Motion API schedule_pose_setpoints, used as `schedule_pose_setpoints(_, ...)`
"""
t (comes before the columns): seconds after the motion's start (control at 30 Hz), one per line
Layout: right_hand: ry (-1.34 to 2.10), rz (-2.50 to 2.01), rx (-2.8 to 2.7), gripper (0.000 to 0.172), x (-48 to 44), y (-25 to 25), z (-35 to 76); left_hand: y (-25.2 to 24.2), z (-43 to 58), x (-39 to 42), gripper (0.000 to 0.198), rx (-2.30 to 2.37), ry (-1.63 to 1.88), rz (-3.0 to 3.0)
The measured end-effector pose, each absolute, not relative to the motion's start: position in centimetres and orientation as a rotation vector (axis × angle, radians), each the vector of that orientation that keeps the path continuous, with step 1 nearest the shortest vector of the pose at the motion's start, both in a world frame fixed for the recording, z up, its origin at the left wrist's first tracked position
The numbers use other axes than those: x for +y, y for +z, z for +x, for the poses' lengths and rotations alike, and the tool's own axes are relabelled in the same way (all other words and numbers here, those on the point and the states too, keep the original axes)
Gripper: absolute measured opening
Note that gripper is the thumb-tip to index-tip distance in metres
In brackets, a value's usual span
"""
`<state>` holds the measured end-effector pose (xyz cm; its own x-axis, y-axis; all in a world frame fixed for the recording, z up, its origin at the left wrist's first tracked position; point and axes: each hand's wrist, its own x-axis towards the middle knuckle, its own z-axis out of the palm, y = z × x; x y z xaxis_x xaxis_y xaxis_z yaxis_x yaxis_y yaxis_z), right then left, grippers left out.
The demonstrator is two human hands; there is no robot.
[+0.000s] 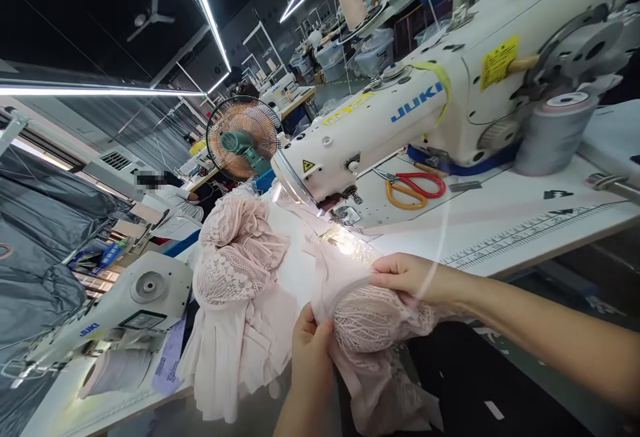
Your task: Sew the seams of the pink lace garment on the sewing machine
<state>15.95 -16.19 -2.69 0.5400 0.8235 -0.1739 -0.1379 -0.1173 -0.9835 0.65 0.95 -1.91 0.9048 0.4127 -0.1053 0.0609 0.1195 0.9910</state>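
Two pinches hold the bra (pixel 367 322) before the machine (pixel 370 130): my left hand (pixel 313 343) and right hand (pixel 406 277) grip its edge. I seem to be aligning it; the next move likely calls for keeping that edge flat.

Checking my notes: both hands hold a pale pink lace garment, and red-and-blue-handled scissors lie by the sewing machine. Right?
Not quite: in the head view the scissors have red and orange handles. They do lie by the sewing machine, and left hand and right hand hold the lace garment.
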Motion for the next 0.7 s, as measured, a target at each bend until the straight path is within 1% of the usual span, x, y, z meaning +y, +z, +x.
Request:
schedule_pose_setpoints(0.13, 0.952, -1.422, -0.622, 0.044, -16.6, -2.7, 15.9, -1.1, 2.0, 2.0, 0.033, 0.38, 0.09, 1.762)
schedule_pose_setpoints(0.27, 0.981, -1.462, -0.589, 0.038, -16.7, -2.8, 15.8, -0.8, 4.1, 1.7, 0.049, 0.316, -0.055, 1.936)
schedule_pose_setpoints(0.43, 1.017, -1.453, -0.573, 0.036, -16.4, -2.8, 15.6, -1.2, 5.1, 1.0, 0.056, 0.291, -0.158, 1.946)
schedule_pose_setpoints(0.57, 0.964, -1.476, -0.565, 0.036, -16.5, -2.7, 15.6, -0.9, 4.9, 1.3, 0.052, 0.375, -0.122, 1.789)
schedule_pose_setpoints(0.7, 0.955, -1.586, -0.675, 0.031, -16.3, -2.9, 15.7, -0.3, 4.9, 1.9, 0.047, 0.336, -0.177, 1.951)
